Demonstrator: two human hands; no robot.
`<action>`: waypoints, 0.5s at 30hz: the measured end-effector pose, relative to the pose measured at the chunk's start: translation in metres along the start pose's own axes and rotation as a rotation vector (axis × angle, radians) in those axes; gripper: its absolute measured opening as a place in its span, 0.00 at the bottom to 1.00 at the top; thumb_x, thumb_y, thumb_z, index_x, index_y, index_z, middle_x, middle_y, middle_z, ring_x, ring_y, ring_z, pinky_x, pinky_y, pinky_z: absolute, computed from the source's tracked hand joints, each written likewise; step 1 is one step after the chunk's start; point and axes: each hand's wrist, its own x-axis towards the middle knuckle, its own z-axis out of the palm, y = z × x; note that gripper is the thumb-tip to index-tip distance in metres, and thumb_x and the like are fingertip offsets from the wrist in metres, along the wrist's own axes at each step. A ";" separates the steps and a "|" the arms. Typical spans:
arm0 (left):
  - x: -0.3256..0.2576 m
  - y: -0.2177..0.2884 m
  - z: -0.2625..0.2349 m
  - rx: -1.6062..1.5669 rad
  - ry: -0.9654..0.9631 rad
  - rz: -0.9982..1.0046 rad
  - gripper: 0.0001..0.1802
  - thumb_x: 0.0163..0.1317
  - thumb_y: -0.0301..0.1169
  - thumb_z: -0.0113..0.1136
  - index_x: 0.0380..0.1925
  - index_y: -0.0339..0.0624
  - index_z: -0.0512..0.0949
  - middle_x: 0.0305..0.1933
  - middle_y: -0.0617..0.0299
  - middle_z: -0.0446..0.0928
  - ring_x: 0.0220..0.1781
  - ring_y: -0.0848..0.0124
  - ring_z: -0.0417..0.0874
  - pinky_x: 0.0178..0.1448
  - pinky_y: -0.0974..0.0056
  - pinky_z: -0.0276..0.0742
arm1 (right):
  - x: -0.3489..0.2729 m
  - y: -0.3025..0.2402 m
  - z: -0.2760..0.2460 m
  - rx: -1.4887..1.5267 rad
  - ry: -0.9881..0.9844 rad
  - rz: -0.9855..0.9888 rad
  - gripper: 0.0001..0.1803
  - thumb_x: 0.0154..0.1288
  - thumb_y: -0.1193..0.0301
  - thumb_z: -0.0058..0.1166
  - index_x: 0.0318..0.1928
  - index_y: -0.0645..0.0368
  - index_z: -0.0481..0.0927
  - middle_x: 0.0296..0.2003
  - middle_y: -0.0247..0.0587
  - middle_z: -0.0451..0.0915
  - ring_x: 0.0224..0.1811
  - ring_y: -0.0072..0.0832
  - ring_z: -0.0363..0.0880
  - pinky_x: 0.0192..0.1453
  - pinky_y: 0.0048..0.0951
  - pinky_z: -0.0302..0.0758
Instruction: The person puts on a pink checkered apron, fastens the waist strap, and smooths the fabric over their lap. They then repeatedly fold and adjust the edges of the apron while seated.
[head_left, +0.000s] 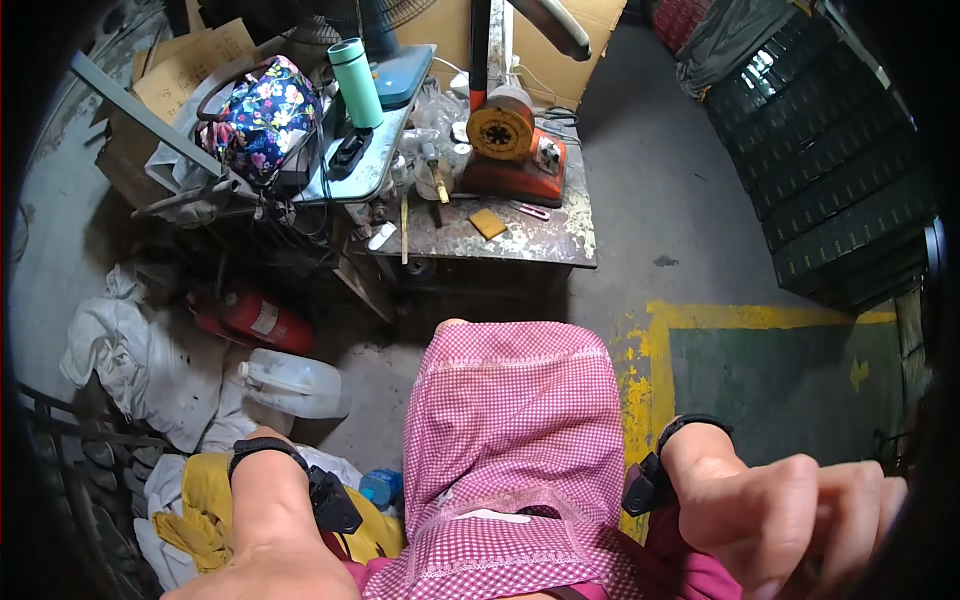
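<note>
My left hand [265,575] is raised close at the lower left, cut off by the frame's bottom edge, so its fingers are hidden. At the lower right my right hand [785,520] is up too, its fingers loosely bent with gaps between them and no object showing; its palm is turned out of sight. Each wrist carries a black strap with a small black device, one at the left wrist [335,500] and one at the right [645,485]. Between the hands, a pink-and-white checked apron [515,410] covers my lap. Neither hand visibly touches anything.
Ahead stands a worn worktable [500,240] with an orange machine [520,180] and a yellow-brown block [488,223]. A side table holds a green bottle [355,85] and floral bag [265,115]. Left on the floor: a red fire extinguisher [265,322], plastic jug [292,383]. Dark stacked boxes [815,165] stand right.
</note>
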 end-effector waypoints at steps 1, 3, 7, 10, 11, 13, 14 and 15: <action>-0.002 0.000 -0.004 -0.008 -0.003 0.008 0.11 0.59 0.21 0.56 0.42 0.45 0.77 0.47 0.65 0.76 0.51 0.71 0.74 0.51 0.68 0.75 | -0.001 -0.003 -0.002 -0.024 0.006 0.011 0.13 0.65 0.71 0.52 0.50 0.47 0.79 0.54 0.16 0.71 0.47 0.21 0.70 0.48 0.30 0.66; -0.003 0.000 -0.002 -0.040 -0.006 -0.023 0.12 0.59 0.21 0.56 0.42 0.45 0.77 0.48 0.65 0.77 0.52 0.71 0.74 0.52 0.68 0.75 | -0.002 -0.016 -0.003 -0.079 0.010 0.050 0.13 0.65 0.71 0.52 0.50 0.46 0.79 0.55 0.14 0.71 0.48 0.20 0.69 0.48 0.29 0.65; 0.008 -0.055 0.001 0.238 0.006 0.539 0.17 0.55 0.16 0.58 0.44 0.44 0.77 0.49 0.66 0.76 0.52 0.72 0.74 0.53 0.68 0.76 | -0.026 -0.002 0.001 -0.320 0.013 -0.122 0.15 0.64 0.74 0.53 0.48 0.42 0.80 0.56 0.10 0.70 0.47 0.18 0.69 0.48 0.28 0.65; 0.005 -0.080 -0.005 0.430 -0.065 1.032 0.23 0.51 0.15 0.62 0.48 0.43 0.74 0.54 0.67 0.73 0.54 0.72 0.73 0.54 0.69 0.77 | -0.036 0.044 0.033 -0.485 0.330 -0.427 0.20 0.64 0.75 0.52 0.55 0.38 0.75 0.59 0.09 0.67 0.47 0.18 0.68 0.43 0.27 0.67; 0.000 -0.081 -0.005 0.506 -0.076 1.047 0.23 0.51 0.16 0.63 0.49 0.43 0.73 0.54 0.67 0.73 0.55 0.73 0.73 0.54 0.69 0.77 | -0.042 0.045 0.038 -0.609 0.368 -0.434 0.22 0.65 0.73 0.52 0.58 0.35 0.73 0.61 0.10 0.65 0.48 0.19 0.67 0.43 0.26 0.69; -0.012 -0.082 0.000 0.718 -0.051 0.987 0.24 0.52 0.20 0.64 0.51 0.43 0.72 0.54 0.66 0.72 0.57 0.74 0.72 0.53 0.69 0.78 | -0.055 0.042 0.040 -0.662 0.333 -0.433 0.22 0.66 0.70 0.51 0.59 0.34 0.72 0.64 0.14 0.63 0.50 0.22 0.68 0.43 0.29 0.73; -0.018 -0.088 -0.001 0.764 -0.085 1.028 0.24 0.53 0.21 0.63 0.52 0.45 0.71 0.56 0.68 0.69 0.57 0.75 0.71 0.54 0.69 0.77 | -0.060 0.039 0.040 -0.680 0.291 -0.405 0.22 0.66 0.69 0.51 0.60 0.35 0.71 0.65 0.15 0.62 0.50 0.23 0.68 0.44 0.30 0.74; -0.028 -0.086 0.003 0.883 -0.087 1.010 0.25 0.54 0.21 0.63 0.53 0.46 0.71 0.57 0.69 0.68 0.58 0.76 0.71 0.54 0.70 0.76 | -0.063 0.035 0.040 -0.609 0.199 -0.341 0.23 0.67 0.68 0.51 0.61 0.36 0.70 0.66 0.16 0.61 0.51 0.24 0.68 0.43 0.33 0.75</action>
